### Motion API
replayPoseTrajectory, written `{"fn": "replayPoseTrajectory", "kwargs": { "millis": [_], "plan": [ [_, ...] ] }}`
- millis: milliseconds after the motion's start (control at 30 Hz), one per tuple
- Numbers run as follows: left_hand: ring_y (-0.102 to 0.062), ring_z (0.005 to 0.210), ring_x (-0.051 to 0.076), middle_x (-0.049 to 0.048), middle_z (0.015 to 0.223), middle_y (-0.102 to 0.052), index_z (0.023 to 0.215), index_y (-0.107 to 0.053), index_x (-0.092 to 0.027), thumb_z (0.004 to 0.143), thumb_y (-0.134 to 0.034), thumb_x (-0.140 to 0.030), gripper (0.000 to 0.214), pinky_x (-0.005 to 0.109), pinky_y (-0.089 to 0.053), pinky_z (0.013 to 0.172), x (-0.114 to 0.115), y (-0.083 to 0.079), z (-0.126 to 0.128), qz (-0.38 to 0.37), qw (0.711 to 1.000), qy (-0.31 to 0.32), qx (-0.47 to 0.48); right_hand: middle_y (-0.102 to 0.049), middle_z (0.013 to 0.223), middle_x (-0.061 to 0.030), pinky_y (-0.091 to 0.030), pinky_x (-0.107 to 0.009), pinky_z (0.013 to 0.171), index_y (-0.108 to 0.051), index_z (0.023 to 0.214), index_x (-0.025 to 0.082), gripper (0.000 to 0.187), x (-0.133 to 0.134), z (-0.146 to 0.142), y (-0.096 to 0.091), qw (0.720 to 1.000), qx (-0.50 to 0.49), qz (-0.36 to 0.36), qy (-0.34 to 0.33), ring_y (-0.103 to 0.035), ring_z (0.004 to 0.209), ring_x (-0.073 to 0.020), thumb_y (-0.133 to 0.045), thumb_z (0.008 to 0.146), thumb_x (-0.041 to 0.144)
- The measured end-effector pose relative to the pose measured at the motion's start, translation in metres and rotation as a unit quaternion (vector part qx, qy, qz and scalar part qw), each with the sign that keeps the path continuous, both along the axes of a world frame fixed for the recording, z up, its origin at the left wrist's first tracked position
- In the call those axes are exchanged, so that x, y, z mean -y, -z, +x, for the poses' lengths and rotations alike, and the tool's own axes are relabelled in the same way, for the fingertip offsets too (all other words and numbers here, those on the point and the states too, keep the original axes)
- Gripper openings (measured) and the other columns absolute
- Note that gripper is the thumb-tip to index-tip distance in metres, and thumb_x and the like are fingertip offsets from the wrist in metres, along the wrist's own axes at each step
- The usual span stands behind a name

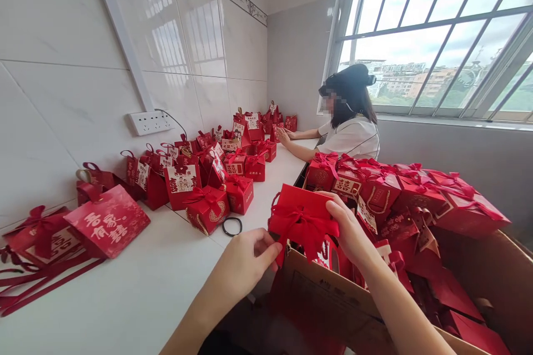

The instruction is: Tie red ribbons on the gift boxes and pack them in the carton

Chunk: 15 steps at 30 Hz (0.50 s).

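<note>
Low in the centre of the frame, both hands were on one red gift box [300, 212]. It sat just above the near rim of the cardboard carton [333, 305], and its red ribbon bow faced the camera. The left hand [245, 260] came in from the bottom centre with its fingers curled, pinching the box's lower left corner. The right hand [352, 230] was clamped on the box's right edge, thumb across the front and fingers behind.

The carton filled the lower right of the frame and was heaped with more red boxes and ribbons. The pile rose above its far edge.

Just left of the held box, a black hair tie [232, 226] lay flat on the white counter [145, 288], apart from everything else. Further left, a flat red bag [107, 221] with gold characters leaned tilted by the wall, with loose ribbons trailing towards the left edge. A row of finished boxes [208, 177] ran along the tiled wall to the far corner. A white socket strip [150, 122] was mounted on the wall above them.

At centre right, beneath the barred window [437, 39], a co-worker [353, 136] in a white top sat with both arms stretched onto the counter, hands among the far boxes. I could not tell what those hands held.
</note>
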<state>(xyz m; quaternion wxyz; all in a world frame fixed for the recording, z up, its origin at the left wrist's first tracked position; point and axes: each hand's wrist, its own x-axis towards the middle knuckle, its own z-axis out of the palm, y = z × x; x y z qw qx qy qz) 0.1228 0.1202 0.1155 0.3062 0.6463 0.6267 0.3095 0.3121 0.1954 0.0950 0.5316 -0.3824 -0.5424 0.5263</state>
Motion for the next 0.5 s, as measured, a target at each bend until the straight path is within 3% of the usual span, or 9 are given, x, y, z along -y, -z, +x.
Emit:
{"fn": "replayPoseTrajectory", "kwargs": {
  "millis": [100, 200, 267, 367, 500],
  "plan": [
    [-0.060, 0.064, 0.015, -0.0001, 0.064, -0.066, 0.073, -0.057, -0.019, 0.079, -0.047, -0.040, 0.024, 0.023, -0.041, 0.057, -0.008, 0.004, -0.010, -0.071, 0.991, 0.083, 0.078, -0.065, 0.096, -0.0027, -0.047, -0.029, 0.067, -0.054, 0.103, 0.023, 0.043, -0.005, 0.006, 0.003, 1.000, 0.007, -0.014, 0.006, -0.060, 0.084, -0.0215, -0.053, 0.075, 0.056],
    [-0.057, 0.059, 0.013, -0.0007, 0.065, -0.067, 0.070, -0.060, -0.019, 0.073, -0.052, -0.034, 0.017, 0.021, -0.037, 0.050, -0.011, 0.016, -0.013, -0.163, 0.969, 0.188, 0.008, -0.065, 0.093, -0.0027, -0.048, -0.027, 0.055, -0.053, 0.102, 0.024, 0.044, -0.013, 0.018, 0.006, 0.998, 0.011, -0.059, 0.028, -0.061, 0.077, -0.0212, -0.051, 0.074, 0.059],
    [-0.054, 0.054, 0.013, -0.0010, 0.063, -0.066, 0.066, -0.062, -0.020, 0.066, -0.056, -0.030, 0.012, 0.021, -0.034, 0.046, -0.011, 0.033, -0.009, -0.244, 0.932, 0.260, -0.065, -0.064, 0.094, -0.0025, -0.048, -0.027, 0.052, -0.053, 0.101, 0.025, 0.044, -0.016, 0.029, 0.006, 0.996, 0.013, -0.072, 0.050, -0.061, 0.076, -0.0209, -0.053, 0.073, 0.058],
    [-0.055, 0.055, 0.015, -0.0001, 0.065, -0.065, 0.065, -0.066, -0.023, 0.061, -0.058, -0.028, 0.011, 0.022, -0.036, 0.046, -0.007, 0.076, 0.000, -0.270, 0.897, 0.319, -0.144, -0.063, 0.098, -0.0026, -0.051, -0.027, 0.054, -0.053, 0.100, 0.026, 0.039, -0.014, 0.048, 0.002, 0.993, 0.029, -0.064, 0.099, -0.061, 0.078, -0.0204, -0.056, 0.073, 0.054],
    [-0.061, 0.065, 0.020, 0.0033, 0.076, -0.068, 0.080, -0.068, -0.027, 0.064, -0.056, -0.031, 0.021, 0.028, -0.044, 0.054, -0.002, 0.147, -0.003, -0.224, 0.912, 0.297, -0.175, -0.061, 0.097, -0.0028, -0.052, -0.027, 0.055, -0.054, 0.099, 0.027, 0.036, -0.014, 0.081, -0.007, 0.983, 0.074, -0.062, 0.159, -0.061, 0.076, -0.0190, -0.059, 0.073, 0.052]
  ]
}}
